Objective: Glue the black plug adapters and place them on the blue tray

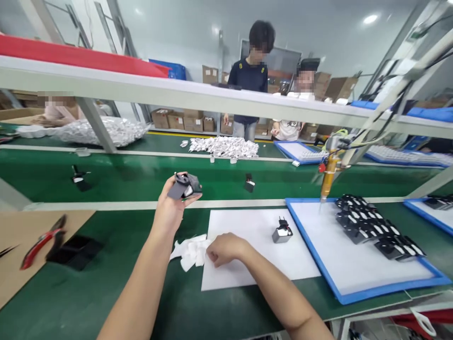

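My left hand (172, 200) is raised over the bench, its fingers closed round a black adapter housing (186, 185) with a white patch on its side. My right hand (226, 249) is curled at the left edge of a white sheet (244, 278). Its fingertips touch or nearly touch a loose pile of white pieces (193, 252), and whether one is pinched is hidden. On the sheet's right part stands another black adapter (282, 233) with two plug prongs pointing up.
A blue-rimmed tray (338, 288) at right carries rows of black adapters (368, 222) beneath a hanging amber dispenser (330, 174). Red-handled pliers (42, 243) and a black box (74, 252) lie left. The green conveyor (212, 177) runs behind; co-workers stand beyond.
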A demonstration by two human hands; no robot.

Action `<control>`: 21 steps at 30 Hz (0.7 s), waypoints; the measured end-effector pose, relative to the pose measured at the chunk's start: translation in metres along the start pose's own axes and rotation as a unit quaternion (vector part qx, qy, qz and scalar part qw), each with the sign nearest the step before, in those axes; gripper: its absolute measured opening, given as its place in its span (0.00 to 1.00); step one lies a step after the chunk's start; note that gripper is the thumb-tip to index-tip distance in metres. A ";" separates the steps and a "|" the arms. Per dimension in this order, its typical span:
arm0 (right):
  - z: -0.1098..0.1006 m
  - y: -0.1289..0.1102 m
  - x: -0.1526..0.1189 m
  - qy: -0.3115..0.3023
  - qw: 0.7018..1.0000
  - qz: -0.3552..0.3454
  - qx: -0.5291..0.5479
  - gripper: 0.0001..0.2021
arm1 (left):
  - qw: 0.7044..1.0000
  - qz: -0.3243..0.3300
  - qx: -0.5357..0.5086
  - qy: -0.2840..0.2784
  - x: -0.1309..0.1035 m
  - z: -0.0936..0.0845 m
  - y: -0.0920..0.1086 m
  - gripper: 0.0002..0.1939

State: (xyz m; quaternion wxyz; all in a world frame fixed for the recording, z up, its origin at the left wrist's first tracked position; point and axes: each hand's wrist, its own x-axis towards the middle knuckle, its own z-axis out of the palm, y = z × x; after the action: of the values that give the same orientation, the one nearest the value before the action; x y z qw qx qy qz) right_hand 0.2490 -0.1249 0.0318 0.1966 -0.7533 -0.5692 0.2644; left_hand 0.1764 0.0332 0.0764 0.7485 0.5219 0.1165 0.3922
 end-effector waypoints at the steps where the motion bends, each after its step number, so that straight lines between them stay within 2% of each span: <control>1: -0.004 0.000 -0.002 0.002 1.000 -0.003 0.007 0.18 | 1.000 0.001 -0.004 0.002 0.001 -0.001 0.001 0.20; 6: -0.020 0.010 -0.009 0.021 0.998 -0.034 0.052 0.17 | 1.000 -0.010 0.011 0.018 0.000 0.000 0.005 0.21; 11: -0.034 0.029 -0.017 0.083 0.987 -0.060 0.123 0.14 | 1.000 -0.005 0.022 0.006 -0.002 0.001 0.005 0.22; 16: -0.046 0.046 -0.030 0.209 0.952 -0.089 0.207 0.12 | 0.999 -0.006 0.035 -0.008 -0.001 -0.003 0.001 0.23; 21: -0.061 0.063 -0.045 0.387 0.875 -0.073 0.283 0.15 | 0.999 -0.013 0.028 -0.010 0.001 -0.005 -0.002 0.22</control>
State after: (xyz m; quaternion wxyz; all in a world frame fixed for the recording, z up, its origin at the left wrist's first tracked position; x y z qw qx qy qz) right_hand 0.3246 -0.1857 0.0495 0.6242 -0.6642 -0.4021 0.0866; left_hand 0.1748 0.0368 0.0724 0.7398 0.5450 0.1263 0.3737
